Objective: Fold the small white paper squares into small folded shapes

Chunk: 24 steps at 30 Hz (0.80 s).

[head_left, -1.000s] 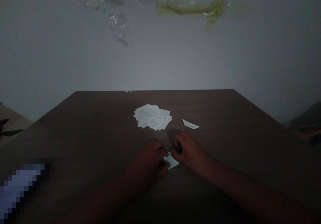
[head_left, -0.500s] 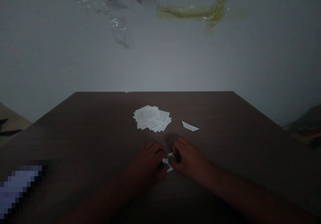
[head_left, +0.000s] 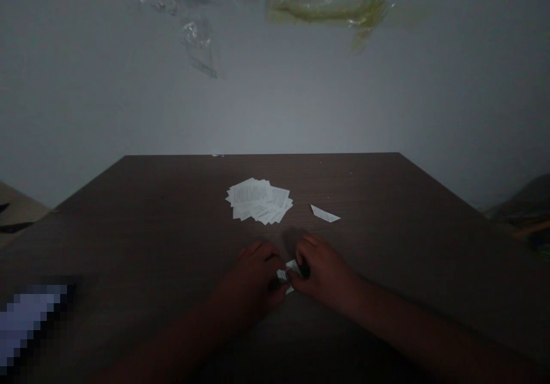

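Note:
Near the front of the table, a small piece of printed paper (head_left: 282,275) is between my two hands, mostly covered by fingers. My left hand (head_left: 260,272) is curled round its left side, fingers bent and thumb below. From the right, my right hand (head_left: 315,266) pinches the paper, its thumb lying over the middle. The paper looks folded or bent, but its exact shape is hidden. Beyond the hands lies a fanned pile of printed paper squares (head_left: 260,200). To the right of the pile is a single folded paper strip (head_left: 325,214) with slanted ends.
The dark wooden table (head_left: 172,229) reaches back to a grey wall (head_left: 301,97) bearing clear tape (head_left: 197,34) and yellowed tape (head_left: 318,11). A blurred-out, bright-faced object (head_left: 30,321) lies at the left front. A tiny scrap (head_left: 217,155) sits on the far edge.
My right thumb has shifted slightly left across the small paper. The whole view has tilted a little; the pile and the folded strip stay in place.

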Each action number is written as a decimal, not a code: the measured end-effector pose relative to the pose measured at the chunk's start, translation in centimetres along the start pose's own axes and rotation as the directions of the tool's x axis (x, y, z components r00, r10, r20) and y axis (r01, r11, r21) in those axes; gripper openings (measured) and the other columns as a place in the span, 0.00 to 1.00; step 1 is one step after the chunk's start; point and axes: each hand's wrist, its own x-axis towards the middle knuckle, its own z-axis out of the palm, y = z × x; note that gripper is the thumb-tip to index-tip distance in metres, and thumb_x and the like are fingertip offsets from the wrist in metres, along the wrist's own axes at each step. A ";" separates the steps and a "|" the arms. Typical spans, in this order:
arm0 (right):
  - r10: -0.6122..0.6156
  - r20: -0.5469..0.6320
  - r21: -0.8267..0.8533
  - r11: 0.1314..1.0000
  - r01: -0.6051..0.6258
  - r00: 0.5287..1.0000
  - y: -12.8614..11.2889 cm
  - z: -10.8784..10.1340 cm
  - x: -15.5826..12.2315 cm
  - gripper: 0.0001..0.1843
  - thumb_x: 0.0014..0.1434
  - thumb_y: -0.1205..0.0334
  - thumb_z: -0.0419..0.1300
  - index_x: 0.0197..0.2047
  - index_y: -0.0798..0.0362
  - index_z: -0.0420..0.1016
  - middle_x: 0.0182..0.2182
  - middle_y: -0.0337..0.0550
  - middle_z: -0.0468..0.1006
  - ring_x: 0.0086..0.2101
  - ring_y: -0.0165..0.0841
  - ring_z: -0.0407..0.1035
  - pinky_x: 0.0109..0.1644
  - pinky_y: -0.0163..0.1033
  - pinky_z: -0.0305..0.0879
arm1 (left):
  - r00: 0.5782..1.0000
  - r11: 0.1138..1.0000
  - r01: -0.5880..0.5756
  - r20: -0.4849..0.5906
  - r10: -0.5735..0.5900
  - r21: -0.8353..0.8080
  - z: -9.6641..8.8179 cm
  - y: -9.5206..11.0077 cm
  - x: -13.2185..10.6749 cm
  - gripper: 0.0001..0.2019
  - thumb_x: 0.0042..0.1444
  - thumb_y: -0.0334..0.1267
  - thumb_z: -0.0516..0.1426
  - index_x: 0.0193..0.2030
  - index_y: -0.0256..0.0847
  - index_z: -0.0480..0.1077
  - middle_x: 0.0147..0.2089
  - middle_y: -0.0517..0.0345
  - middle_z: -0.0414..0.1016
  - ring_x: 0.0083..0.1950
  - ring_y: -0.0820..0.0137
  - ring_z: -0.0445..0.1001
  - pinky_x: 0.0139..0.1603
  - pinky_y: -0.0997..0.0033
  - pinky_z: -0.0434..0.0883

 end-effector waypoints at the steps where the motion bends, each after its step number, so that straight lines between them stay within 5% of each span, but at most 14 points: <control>1: 0.005 0.002 0.007 1.000 -0.005 1.000 0.0 0.0 0.0 0.31 0.59 0.71 0.78 0.36 0.41 0.56 0.39 0.39 0.75 0.46 0.47 0.75 0.53 0.51 0.72 | 1.000 1.000 0.012 0.011 -0.012 0.006 -0.1 0.1 0.1 0.13 0.69 0.29 0.75 0.56 0.45 0.88 0.63 0.48 0.90 0.67 0.45 0.86 0.70 0.46 0.84; 10: 0.106 0.021 0.103 0.989 -0.108 0.994 0.2 -0.7 0.5 0.32 0.55 0.73 0.80 0.35 0.42 0.59 0.39 0.37 0.76 0.41 0.41 0.72 0.47 0.44 0.65 | 0.996 0.997 0.047 0.067 -0.051 0.061 -0.6 0.8 0.4 0.12 0.70 0.28 0.75 0.57 0.43 0.88 0.63 0.47 0.89 0.67 0.46 0.86 0.70 0.44 0.85; 24: 0.149 0.001 -0.015 0.989 -0.149 0.989 0.0 -0.5 1.0 0.30 0.56 0.72 0.78 0.34 0.42 0.57 0.36 0.36 0.73 0.39 0.40 0.69 0.47 0.44 0.61 | 0.995 0.992 0.072 0.059 -0.078 0.108 -0.2 1.2 0.4 0.13 0.70 0.25 0.73 0.57 0.44 0.85 0.64 0.49 0.88 0.66 0.49 0.85 0.69 0.48 0.83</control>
